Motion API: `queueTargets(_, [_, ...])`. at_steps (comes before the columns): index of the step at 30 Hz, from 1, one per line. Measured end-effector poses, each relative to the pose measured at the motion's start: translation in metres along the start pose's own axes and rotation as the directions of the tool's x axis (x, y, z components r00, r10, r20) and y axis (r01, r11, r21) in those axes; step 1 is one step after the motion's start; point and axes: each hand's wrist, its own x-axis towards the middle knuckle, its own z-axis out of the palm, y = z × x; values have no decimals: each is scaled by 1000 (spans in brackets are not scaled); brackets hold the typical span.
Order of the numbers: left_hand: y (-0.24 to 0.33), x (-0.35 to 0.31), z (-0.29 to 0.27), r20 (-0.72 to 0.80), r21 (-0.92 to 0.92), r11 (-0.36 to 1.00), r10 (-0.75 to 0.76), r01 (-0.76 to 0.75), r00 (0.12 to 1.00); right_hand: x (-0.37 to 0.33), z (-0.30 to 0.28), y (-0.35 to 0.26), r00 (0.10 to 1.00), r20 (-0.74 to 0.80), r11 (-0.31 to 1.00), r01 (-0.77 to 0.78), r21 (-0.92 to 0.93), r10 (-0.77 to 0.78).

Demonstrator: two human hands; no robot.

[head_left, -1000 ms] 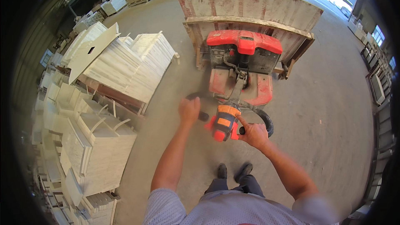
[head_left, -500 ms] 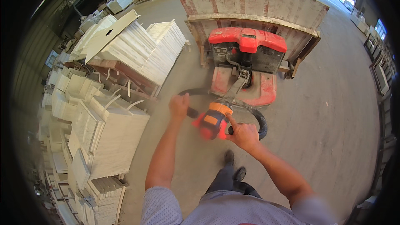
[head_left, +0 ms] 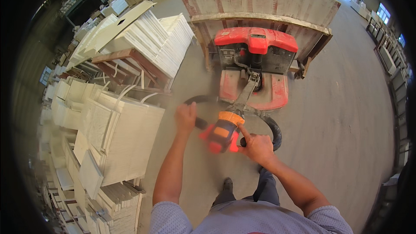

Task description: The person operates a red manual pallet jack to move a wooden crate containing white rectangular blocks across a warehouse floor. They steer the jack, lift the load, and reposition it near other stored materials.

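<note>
A red and black electric pallet truck point(head_left: 253, 71) stands ahead of me, its tiller arm reaching back toward my body. At the arm's end is a control head point(head_left: 223, 131) in orange, black and red, with a black looped handle point(head_left: 274, 131) on either side. My left hand point(head_left: 185, 117) is closed round the left loop's grip. On the right grip, my right hand point(head_left: 258, 147) is closed too, its index finger stretched along the orange collar and its thumb by the red part. My palms hide most of both grips.
A tall wooden panel or crate point(head_left: 260, 0) rides in front of the truck. Stacks of pale slabs point(head_left: 130, 134) and white panels point(head_left: 151, 39) on a rusty frame point(head_left: 130, 60) line the left. Racks with panels point(head_left: 390, 63) run along the right, beyond grey floor point(head_left: 342, 117).
The slab stacks on the left have shifted down and right in view. My feet have changed place in a step. Both hands keep their hold on the handle.
</note>
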Motion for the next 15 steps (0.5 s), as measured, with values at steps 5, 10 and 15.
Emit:
queueTargets(5, [49,52,25,11,14,1000,18,-19,1000,33,-72,40,998,-37,998,60,1,-60])
queueTargets(10, [96,149,-38,-11,16,1000,-8,8,1000,49,-136,34,998,35,996,48,71,-50])
queueTargets(15, [34,5,40,-44,31,999,-33,35,998,26,-10,57,991,90,995,92,50,-96])
